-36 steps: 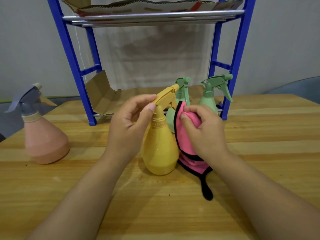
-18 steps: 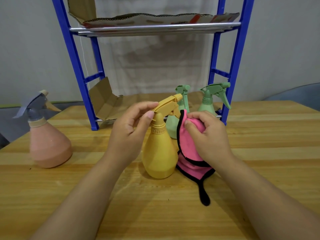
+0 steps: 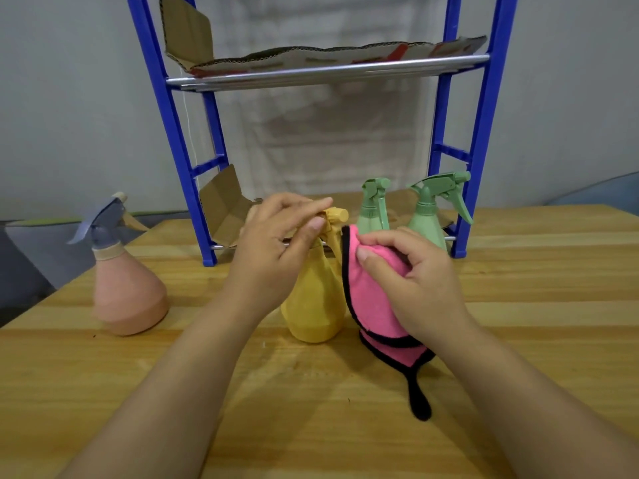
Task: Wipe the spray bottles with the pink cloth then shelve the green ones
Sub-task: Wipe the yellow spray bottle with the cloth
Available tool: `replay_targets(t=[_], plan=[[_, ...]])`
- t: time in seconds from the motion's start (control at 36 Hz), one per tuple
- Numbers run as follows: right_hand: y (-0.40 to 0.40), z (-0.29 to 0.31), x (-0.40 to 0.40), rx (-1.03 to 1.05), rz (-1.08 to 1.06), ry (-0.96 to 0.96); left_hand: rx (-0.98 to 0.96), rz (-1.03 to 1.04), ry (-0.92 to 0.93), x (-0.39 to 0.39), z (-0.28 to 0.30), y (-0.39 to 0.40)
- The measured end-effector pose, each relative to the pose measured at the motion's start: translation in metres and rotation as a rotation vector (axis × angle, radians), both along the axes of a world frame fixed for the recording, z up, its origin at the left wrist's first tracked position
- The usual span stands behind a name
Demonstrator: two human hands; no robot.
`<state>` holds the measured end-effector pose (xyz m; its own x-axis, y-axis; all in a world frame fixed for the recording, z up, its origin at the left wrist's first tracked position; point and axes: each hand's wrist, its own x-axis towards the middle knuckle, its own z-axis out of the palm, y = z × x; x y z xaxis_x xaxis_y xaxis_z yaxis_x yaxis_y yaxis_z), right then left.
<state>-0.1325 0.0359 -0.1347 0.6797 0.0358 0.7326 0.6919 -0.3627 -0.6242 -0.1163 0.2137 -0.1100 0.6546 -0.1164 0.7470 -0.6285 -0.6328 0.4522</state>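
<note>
A yellow spray bottle (image 3: 313,305) stands upright on the wooden table (image 3: 311,409) in the middle of the head view. My left hand (image 3: 273,257) grips its trigger head from the left. My right hand (image 3: 411,281) holds the pink cloth (image 3: 377,305) with black trim against the bottle's right side; a black loop hangs onto the table. Two green spray bottles (image 3: 371,209) (image 3: 430,216) stand just behind, at the foot of the blue shelf rack (image 3: 480,140), partly hidden by my hands.
A salmon-pink spray bottle (image 3: 126,299) with a grey trigger stands at the left. The rack's upper shelf (image 3: 328,70) carries flattened cardboard, and a cardboard flap (image 3: 221,205) lies on its bottom level. A grey wall is behind.
My left hand closed further over the yellow bottle's trigger head and turned it. My right hand with the cloth shifted slightly along the bottle's side. The camera tilted up a little.
</note>
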Motion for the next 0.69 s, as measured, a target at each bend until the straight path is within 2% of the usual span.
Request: replay_targets(t=[0.11,0.36,0.56,0.69], plan=[[0.013,0.002,0.003,0.045,-0.025,-0.015,-0.035,0.000,-0.006,0.000,0.001,-0.003],[-0.002,-0.006,-0.001,-0.168,0.024,0.029,-0.145,-0.038,0.027,-0.004,0.000,0.001],[-0.005,-0.004,0.000,-0.001,-0.084,0.002,-0.236,-0.029,0.020,-0.009,0.005,-0.008],[-0.006,-0.004,0.000,0.014,-0.138,0.027,-0.351,-0.057,0.039,-0.014,0.005,0.000]])
